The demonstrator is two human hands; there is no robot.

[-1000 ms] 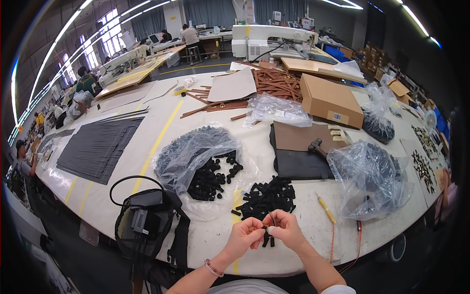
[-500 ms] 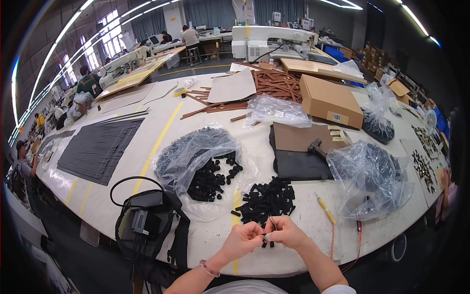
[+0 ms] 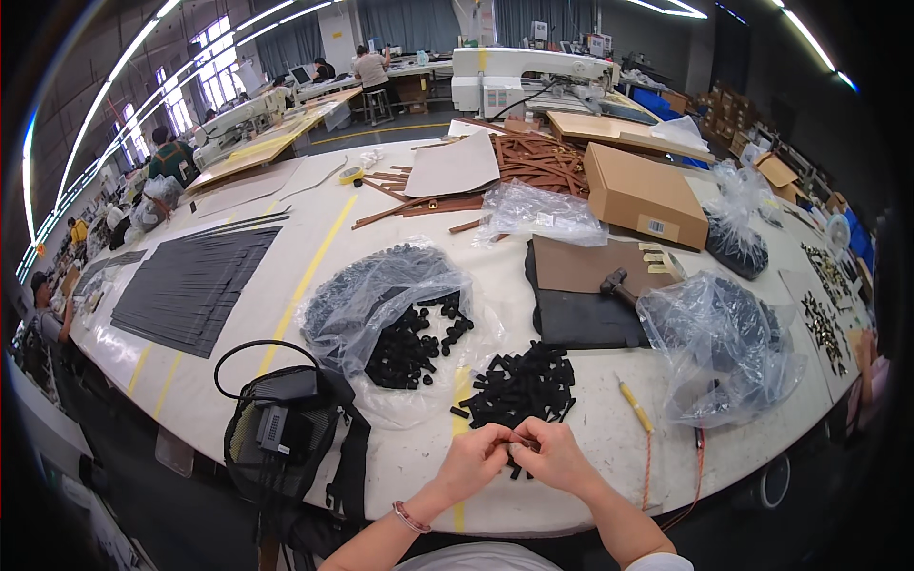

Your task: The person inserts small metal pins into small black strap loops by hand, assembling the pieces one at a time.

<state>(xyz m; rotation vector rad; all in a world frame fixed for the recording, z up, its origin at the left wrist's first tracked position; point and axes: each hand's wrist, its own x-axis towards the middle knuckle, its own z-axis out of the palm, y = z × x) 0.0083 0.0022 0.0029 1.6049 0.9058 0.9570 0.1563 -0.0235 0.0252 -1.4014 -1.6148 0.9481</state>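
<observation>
My left hand [image 3: 475,461] and my right hand [image 3: 552,459] meet near the table's front edge, fingertips pinched together. Whatever they hold is small and covered by the fingers. Just beyond the hands, and partly behind them, lies a loose pile of short black cylindrical pieces [image 3: 522,383]. A few more of these pieces rest on the table right under my fingertips. Farther left, a clear plastic bag [image 3: 386,276] lies open with many similar black pieces spilling from its mouth.
A black mesh bag [image 3: 286,433] with electronic gear stands left. To the right are a yellow pen-like tool [image 3: 633,407], a hammer [image 3: 619,284] on dark sheets and another plastic bag [image 3: 719,352]. Behind lie a cardboard box [image 3: 645,197], brown strips [image 3: 538,162] and black strips [image 3: 195,285].
My fingers have shifted slightly and closed in over each other. A thin dark tool that stuck up by my right fingers no longer shows. The pile looks unchanged.
</observation>
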